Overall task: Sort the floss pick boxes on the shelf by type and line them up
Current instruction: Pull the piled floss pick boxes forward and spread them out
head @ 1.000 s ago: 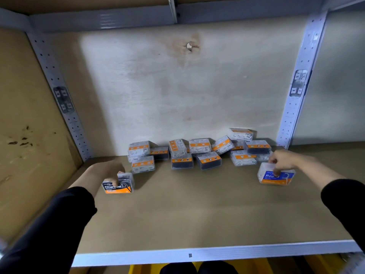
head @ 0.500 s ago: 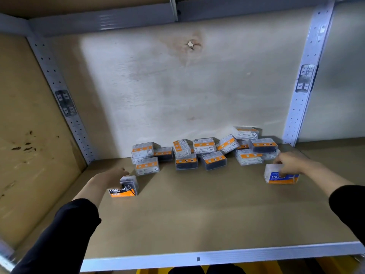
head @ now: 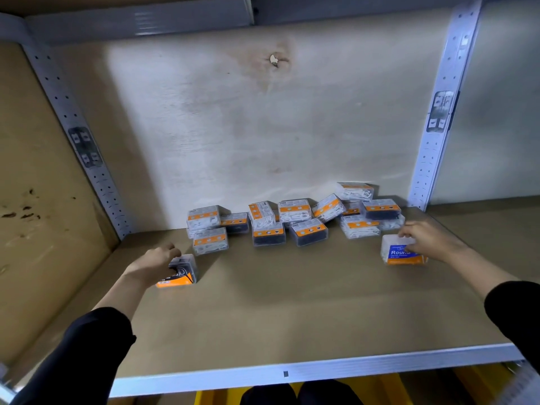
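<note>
Your left hand point(head: 153, 266) grips the charcoal floss pick box point(head: 179, 271) at shelf point(head: 292, 311) left, right hand point(head: 428, 241) holds the Round box point(head: 401, 252) far right, probably starting one row per type; the mixed pile point(head: 295, 220) waits at the back

Jumbled heap of boxes point(head: 295, 220) along the back of the shelf point(head: 292, 311), some stacked on others. One box point(head: 179, 271) apart at front left, under the left hand point(head: 155, 266); another box point(head: 401, 252) front right, under the right hand point(head: 426, 238).
</note>
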### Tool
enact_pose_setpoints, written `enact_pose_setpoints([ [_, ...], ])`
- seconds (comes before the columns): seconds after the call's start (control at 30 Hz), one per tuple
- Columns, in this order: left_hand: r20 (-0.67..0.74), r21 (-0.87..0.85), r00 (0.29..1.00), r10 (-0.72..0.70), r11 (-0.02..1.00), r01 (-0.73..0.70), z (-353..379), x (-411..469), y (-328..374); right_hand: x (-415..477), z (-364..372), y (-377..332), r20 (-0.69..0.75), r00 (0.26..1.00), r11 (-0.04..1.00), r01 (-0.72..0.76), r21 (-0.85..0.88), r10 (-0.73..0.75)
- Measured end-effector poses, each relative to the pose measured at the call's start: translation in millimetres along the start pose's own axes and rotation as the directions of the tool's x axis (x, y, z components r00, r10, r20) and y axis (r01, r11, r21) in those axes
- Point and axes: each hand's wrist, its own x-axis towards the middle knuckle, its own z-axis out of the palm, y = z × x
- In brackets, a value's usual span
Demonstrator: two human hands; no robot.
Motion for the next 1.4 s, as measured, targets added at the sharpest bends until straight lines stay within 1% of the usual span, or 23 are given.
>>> enact_pose_setpoints([
  [0.23, 0.007, 0.073, 1.0, -0.03, 0.997, 0.03, -0.8, -2.0, 7.4, -0.3, 2.5, 2.4, -0.036, 0.999, 1.0, 0.013, 0.019, -0.012],
  [0.47, 0.034, 0.019, 0.999, 0.001, 1.0, -0.002, -4.1, -2.9, 2.4, -0.6, 4.2, 3.4, -0.034, 0.999, 0.999, 0.036, 0.025, -0.035],
  [0.63, 0.071, -0.034, 0.997, 0.013, 0.999, -0.011, -15.8, -1.3, -5.4, -1.1, -3.3, 2.2, 0.002, 0.999, 0.999, 0.05, 0.018, -0.05],
  [0.73, 0.079, -0.057, 0.997, 0.004, 0.998, 0.0, -25.6, 2.8, -3.6, 1.9, -10.6, 0.7, -0.025, 0.999, 0.998, 0.042, 0.049, -0.041],
  [0.8, 0.072, -0.074, 0.997, -0.009, 0.997, 0.014, -32.6, 7.5, -0.5, 6.0, -14.7, -3.0, -0.056, 0.998, 0.999, 0.039, 0.021, -0.038],
  [0.87, 0.068, -0.091, 0.998, -0.017, 0.996, 0.023, -39.9, 12.3, 4.9, 8.6, -20.3, -11.5, -0.073, 0.997, 0.999, 0.033, 0.006, -0.033],
  [0.93, 0.048, -0.104, 0.999, -0.011, 0.994, 0.016, -46.2, 18.6, 12.3, 13.5, -24.9, -22.7, -0.073, 0.997, 0.999, 0.034, 0.042, -0.031],
  [1.03, -0.005, -0.102, 1.0, 0.013, 0.995, -0.014, -54.7, 26.3, 26.4, 22.4, -32.4, -47.4, -0.06, 0.996, 0.994, 0.068, 0.08, -0.064],
  [1.13, -0.037, -0.103, 0.999, 0.031, 0.994, -0.034, -58.0, 38.0, 38.3, 36.6, -33.5, -71.0, -0.086, 0.992, 0.99, 0.102, 0.099, -0.094],
  [1.27, -0.008, -0.072, 0.999, 0.046, 0.996, -0.046, -52.8, 54.6, 52.7, 58.5, -26.2, -104.1, -0.065, 0.984, 0.971, 0.176, 0.164, -0.167],
  [1.33, 0.019, -0.044, 0.998, 0.053, 0.998, -0.052, -45.4, 62.1, 58.9, 69.0, -21.0, -119.2, -0.075, 0.976, 0.965, 0.214, 0.151, -0.204],
  [1.4, 0.053, -0.011, 0.997, 0.053, 0.999, -0.053, -35.9, 69.7, 63.6, 81.9, -10.8, -130.9, -0.048, 0.97, 0.959, 0.243, 0.149, -0.239],
])
